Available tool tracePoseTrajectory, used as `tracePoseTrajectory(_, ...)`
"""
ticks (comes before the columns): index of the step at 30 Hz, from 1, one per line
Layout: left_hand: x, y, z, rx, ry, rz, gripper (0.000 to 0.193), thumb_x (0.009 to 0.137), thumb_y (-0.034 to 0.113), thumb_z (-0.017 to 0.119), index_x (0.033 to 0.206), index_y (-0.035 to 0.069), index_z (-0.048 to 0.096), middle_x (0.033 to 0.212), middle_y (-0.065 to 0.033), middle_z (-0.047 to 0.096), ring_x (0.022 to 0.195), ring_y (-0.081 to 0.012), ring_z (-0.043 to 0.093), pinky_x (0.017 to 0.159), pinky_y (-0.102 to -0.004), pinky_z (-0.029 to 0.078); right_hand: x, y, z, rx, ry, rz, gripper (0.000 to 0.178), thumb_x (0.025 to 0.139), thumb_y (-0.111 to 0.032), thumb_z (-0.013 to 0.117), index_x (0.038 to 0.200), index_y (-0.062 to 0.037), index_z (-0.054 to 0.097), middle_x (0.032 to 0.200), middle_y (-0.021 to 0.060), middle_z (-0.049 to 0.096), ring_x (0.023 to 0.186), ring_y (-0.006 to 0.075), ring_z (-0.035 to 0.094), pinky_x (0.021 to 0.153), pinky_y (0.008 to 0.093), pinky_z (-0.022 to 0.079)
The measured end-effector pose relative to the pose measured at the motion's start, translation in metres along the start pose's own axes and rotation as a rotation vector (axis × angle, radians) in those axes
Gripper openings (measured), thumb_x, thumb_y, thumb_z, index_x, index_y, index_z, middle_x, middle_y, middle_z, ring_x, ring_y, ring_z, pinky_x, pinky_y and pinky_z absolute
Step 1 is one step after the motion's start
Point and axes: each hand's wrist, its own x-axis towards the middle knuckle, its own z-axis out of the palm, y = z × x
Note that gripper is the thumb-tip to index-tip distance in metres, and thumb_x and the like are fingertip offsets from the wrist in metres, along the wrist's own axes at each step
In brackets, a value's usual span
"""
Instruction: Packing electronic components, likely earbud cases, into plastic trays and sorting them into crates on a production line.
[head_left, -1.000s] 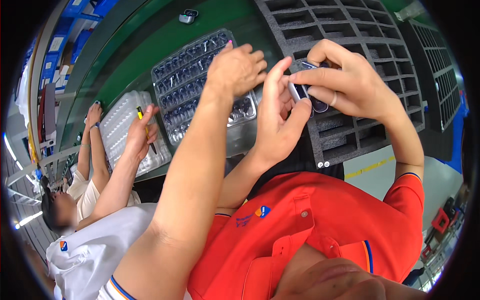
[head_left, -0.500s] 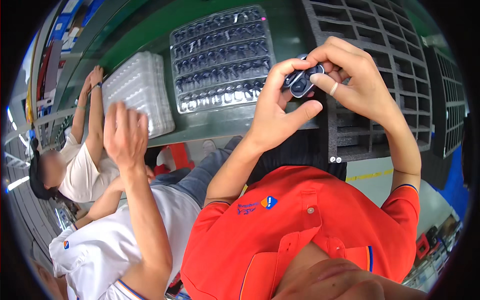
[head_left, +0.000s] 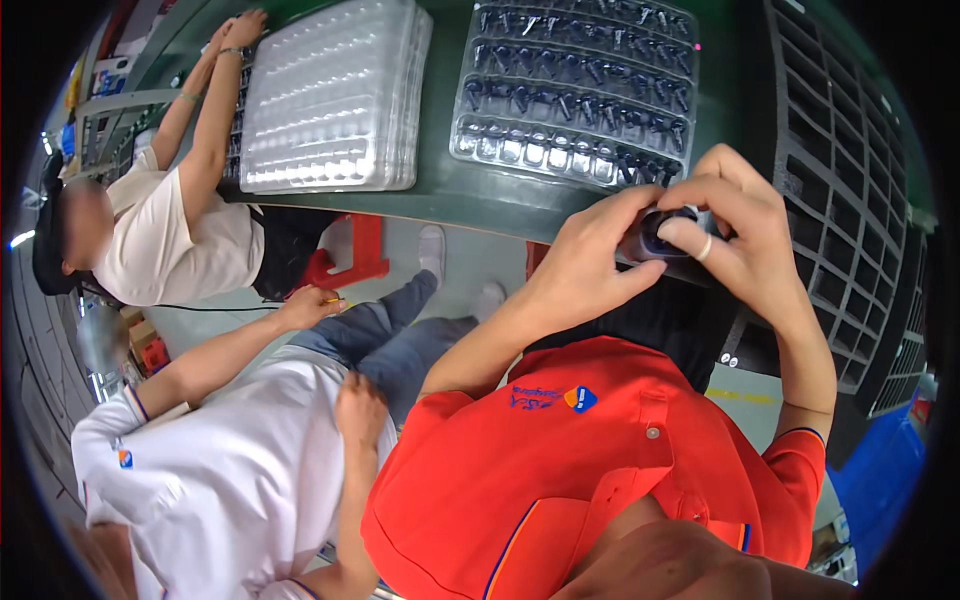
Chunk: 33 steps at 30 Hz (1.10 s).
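Observation:
A small dark earbud charging case (head_left: 655, 242) is held between my two hands at the table's front edge; motion blur and my fingers hide much of it. My left hand (head_left: 598, 258) wraps its left side, with the thumb under it and the fingers at the top. From the right, my right hand (head_left: 750, 240), with a pale band on the thumb, grips the case and lays its thumb across the front. Just beyond my hands lies a clear tray (head_left: 575, 112) holding rows of dark stemmed earbuds.
To the left stands a stack of clear moulded trays (head_left: 325, 100) on the green table (head_left: 470, 205). Black foam dividers (head_left: 815, 185) fill the right side. A co-worker in white (head_left: 250, 450) sits close at my left; another person (head_left: 155, 230) reaches over the table farther left.
My view has swung left, shifting the trays rightward in the picture. My hands have drawn the case nearer to me. The co-worker in white has lowered a raised hand toward the lap.

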Motion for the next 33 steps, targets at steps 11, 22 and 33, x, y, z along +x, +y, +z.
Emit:
tracePoseTrajectory(11,-0.054,-0.043,-0.12,-0.261,0.316,-0.085,0.072,0.076,0.003,0.076,0.141,-0.002,0.046,0.122,-0.0111,0.063,0.112,-0.0172,0.061,0.098,-0.0314,0.047,0.125,0.038,0.136,-0.104,0.169,-0.299,0.018,0.083,-0.021,0.076,0.094,-0.0086,0.073,0.088,0.0054,0.059,0.083,0.023,0.061,0.072,0.0348,0.05)
tracePoseTrajectory(22,-0.067,-0.068,-0.129,-0.506,0.514,0.048,0.076,0.078,0.003,0.074,0.145,-0.004,0.039,0.119,-0.0126,0.063,0.108,-0.0182,0.063,0.097,-0.0324,0.05,0.138,0.045,0.152,-0.287,0.15,-0.496,0.016,0.083,-0.021,0.074,0.093,-0.0084,0.07,0.087,0.0062,0.055,0.084,0.0256,0.059,0.072,0.0381,0.052)
tracePoseTrajectory(33,-0.014,-0.006,-0.152,-0.493,0.684,0.229,0.066,0.09,-0.002,0.064,0.149,-0.001,0.034,0.118,-0.0153,0.062,0.1,-0.0205,0.065,0.083,-0.032,0.054,0.115,0.041,0.113,-0.064,0.03,-0.265,0.03,0.094,-0.008,0.058,0.123,-0.0067,0.065,0.098,0.0106,0.061,0.093,0.0263,0.061,0.085,0.0363,0.05)
